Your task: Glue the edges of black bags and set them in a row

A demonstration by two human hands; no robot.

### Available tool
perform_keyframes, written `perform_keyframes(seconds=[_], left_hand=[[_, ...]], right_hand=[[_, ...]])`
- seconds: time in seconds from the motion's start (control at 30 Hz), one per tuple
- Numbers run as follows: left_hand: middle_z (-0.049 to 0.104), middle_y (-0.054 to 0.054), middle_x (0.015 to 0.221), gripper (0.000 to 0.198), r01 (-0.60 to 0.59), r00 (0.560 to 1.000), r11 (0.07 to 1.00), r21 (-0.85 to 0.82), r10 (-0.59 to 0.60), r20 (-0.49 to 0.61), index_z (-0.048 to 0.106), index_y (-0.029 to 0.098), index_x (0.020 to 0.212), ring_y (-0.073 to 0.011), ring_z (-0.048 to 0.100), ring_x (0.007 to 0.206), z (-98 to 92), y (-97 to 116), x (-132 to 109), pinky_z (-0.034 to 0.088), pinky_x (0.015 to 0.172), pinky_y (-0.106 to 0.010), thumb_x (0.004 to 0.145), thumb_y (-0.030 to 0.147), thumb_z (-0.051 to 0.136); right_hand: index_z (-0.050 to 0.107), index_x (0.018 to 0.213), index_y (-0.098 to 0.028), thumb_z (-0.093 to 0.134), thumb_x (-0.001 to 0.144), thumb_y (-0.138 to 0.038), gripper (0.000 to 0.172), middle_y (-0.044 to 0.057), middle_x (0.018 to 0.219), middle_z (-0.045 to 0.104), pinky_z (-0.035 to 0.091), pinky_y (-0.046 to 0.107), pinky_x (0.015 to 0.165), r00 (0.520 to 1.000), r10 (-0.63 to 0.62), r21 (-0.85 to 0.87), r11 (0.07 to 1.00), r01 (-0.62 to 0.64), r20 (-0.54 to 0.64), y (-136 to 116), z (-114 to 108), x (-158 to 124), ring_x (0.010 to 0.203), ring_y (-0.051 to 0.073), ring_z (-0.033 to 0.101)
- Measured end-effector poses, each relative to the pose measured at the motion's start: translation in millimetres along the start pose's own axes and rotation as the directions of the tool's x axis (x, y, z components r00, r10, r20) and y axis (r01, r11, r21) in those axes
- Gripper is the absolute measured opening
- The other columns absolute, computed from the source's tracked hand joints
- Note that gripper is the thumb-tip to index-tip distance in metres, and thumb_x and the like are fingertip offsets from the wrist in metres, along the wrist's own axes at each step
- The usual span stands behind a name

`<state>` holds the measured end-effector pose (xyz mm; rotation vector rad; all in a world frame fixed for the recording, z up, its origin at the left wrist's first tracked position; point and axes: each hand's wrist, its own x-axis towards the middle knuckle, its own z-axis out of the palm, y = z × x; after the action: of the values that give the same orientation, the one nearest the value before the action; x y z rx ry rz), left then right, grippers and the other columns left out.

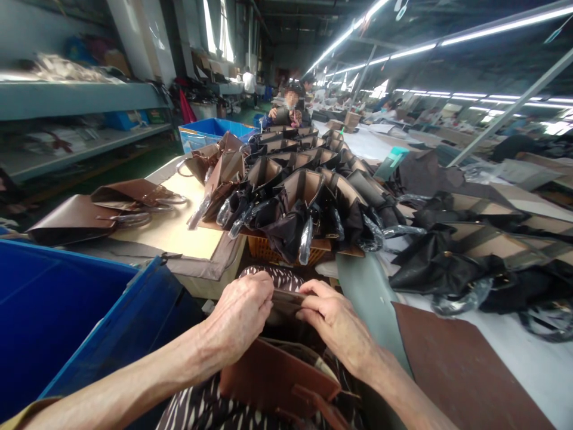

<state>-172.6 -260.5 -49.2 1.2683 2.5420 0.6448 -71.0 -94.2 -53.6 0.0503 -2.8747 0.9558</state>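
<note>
A brown handbag (268, 373) rests on a lap covered in patterned cloth, its opening facing up. My left hand (246, 313) is closed on the left end of the bag's far edge, fingers curled. On the right end of that edge my right hand (333, 325) pinches with thumb and fingers. Between the hands, a short dark strip of the edge shows. The nearer brown panel, with a strap, leans toward me. Much of the bag's inside lies in shadow.
Black handbags (302, 191) with wrapped handles crowd the table ahead, several more to the right. Brown handbags (76, 218) lie at left. A blue bin (147, 298) stands close on my left. A brown sheet (465, 364) lies at right. A person (286, 113) sits beyond.
</note>
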Motion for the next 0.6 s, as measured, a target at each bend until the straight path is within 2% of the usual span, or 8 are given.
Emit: perform_keyframes(seconds=[0.1,0.23,0.43,0.53,0.6], left_hand=[[0.053,0.0,0.072,0.014,0.021,0.999,1.0,-0.013,-0.021,-0.024,0.044,0.018,0.064,-0.0128,0.051,0.067,0.7,-3,2,0.035,0.062,-0.023,0.075,0.01,0.041],[0.052,0.0,0.07,0.014,0.035,0.999,0.999,-0.031,-0.036,-0.031,0.044,0.018,0.062,-0.0127,0.049,0.066,0.7,-3,4,0.034,0.061,-0.023,0.073,0.01,0.041],[0.051,0.0,0.069,0.014,0.043,0.998,0.998,-0.05,-0.044,-0.034,0.041,0.018,0.061,-0.0125,0.048,0.064,3.0,-4,5,0.032,0.06,-0.024,0.072,0.01,0.042],[0.05,0.001,0.068,0.014,0.056,0.998,0.997,-0.052,-0.057,-0.035,0.039,0.018,0.059,-0.0121,0.046,0.063,5.3,-5,7,0.031,0.059,-0.024,0.07,0.01,0.043],[0.051,0.001,0.069,0.013,0.059,0.997,0.997,-0.057,-0.061,-0.037,0.039,0.018,0.059,-0.0122,0.046,0.064,6.0,-6,7,0.031,0.059,-0.024,0.069,0.01,0.043]], right_hand=[[0.067,0.08,-0.022,0.058,0.079,-0.009,0.016,0.002,0.098,0.057,0.046,0.028,0.08,0.995,0.003,0.089,0.996,0.006,-0.099,7,8,-1,0.09,0.018,0.056],[0.068,0.08,-0.023,0.058,0.081,-0.013,0.015,0.004,0.107,0.053,0.046,0.029,0.085,0.989,0.01,0.311,0.95,0.037,-0.148,16,16,-4,0.092,0.018,0.055],[0.064,0.091,-0.024,0.056,0.083,-0.016,0.014,0.005,0.115,0.048,0.042,0.033,0.09,0.98,0.041,0.395,0.918,0.041,-0.195,23,17,-8,0.102,0.02,0.051],[0.055,0.105,-0.026,0.058,0.082,-0.018,0.024,0.004,0.118,0.047,0.043,0.032,0.088,0.971,0.113,0.441,0.897,-0.009,-0.211,26,19,-12,0.103,0.02,0.051],[0.048,0.112,-0.028,0.058,0.081,-0.018,0.034,0.002,0.109,0.051,0.044,0.031,0.084,0.961,0.195,0.491,0.868,-0.075,-0.198,28,20,-15,0.094,0.018,0.054]])
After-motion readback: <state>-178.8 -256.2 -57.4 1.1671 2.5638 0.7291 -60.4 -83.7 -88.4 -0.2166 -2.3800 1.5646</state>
